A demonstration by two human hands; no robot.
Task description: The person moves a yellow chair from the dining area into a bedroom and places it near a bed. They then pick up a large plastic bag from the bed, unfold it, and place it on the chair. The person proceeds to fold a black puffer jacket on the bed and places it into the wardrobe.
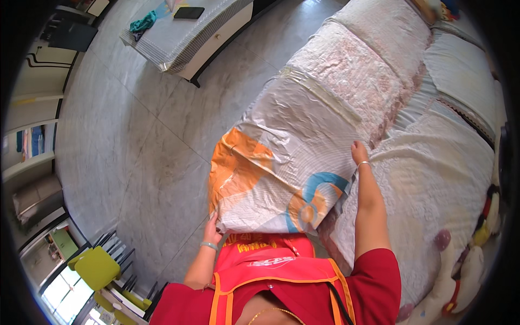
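Observation:
A patterned fabric cover (292, 134), grey and white with orange and blue shapes, lies over the near end of a long upholstered seat. Its near left corner is pinched in my left hand (212, 230), the fingers closed around the edge. At the cover's right side is my right hand (360, 152), with its fingertips partly hidden; whether it grips the fabric is unclear. Beyond the cover, a quilted pink-and-white throw (349, 53) covers the seat. To the right, a white lace-like cover (406, 183) drapes over another section.
A low table (158, 44) with a checked cloth stands at the upper left, holding a dark tablet-like device (189, 13) and a teal cloth (143, 21). Green chairs (97, 268) are at the lower left. Plush toys (467, 272) lie at the right edge. Grey tiled floor (134, 122) lies left of the seat.

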